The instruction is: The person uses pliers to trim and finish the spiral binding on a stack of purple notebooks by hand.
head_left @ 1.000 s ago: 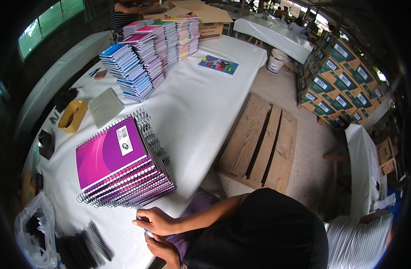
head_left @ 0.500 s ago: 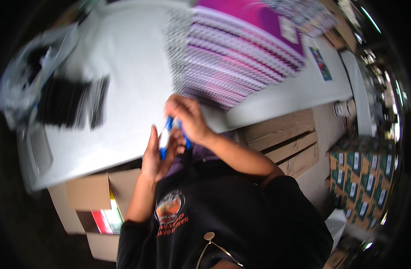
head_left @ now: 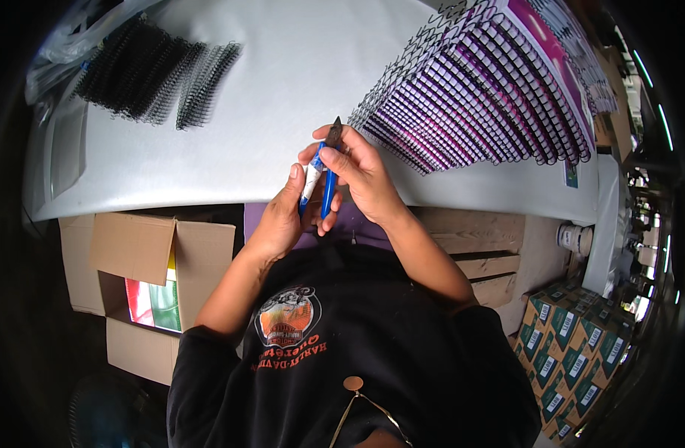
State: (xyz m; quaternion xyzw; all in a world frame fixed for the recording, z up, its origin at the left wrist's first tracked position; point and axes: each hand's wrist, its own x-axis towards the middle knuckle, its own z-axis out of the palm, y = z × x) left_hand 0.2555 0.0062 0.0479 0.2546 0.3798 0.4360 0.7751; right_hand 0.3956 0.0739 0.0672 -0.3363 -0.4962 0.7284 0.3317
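Observation:
In front of my body, at the table's near edge, I hold a pair of pliers point(head_left: 328, 183) with blue handles, one wrapped in white. Its dark jaws point away from me. My right hand point(head_left: 365, 179) grips the pliers near the jaws, thumb across the top of the handles. Around the lower handles curl the fingers of my left hand point(head_left: 284, 213), its thumb raised alongside the white-wrapped one. Just beyond my right hand stands a stack of spiral-bound notebooks point(head_left: 484, 97), purple and white, their black coils facing me. Some coils stick out past the stack's left side.
On the white-covered table point(head_left: 282, 82), loose black spiral coils point(head_left: 148, 75) lie at the far left beside clear plastic bags point(head_left: 77, 37). Below the table are an open cardboard box point(head_left: 137, 250) at left and a wooden pallet point(head_left: 473, 231) at right. Patterned cartons point(head_left: 574, 351) stand lower right.
The view has turned and steadied, so the table and notebooks sit differently in it. The pliers stay in my hands, and their jaws now show beyond my right fingers.

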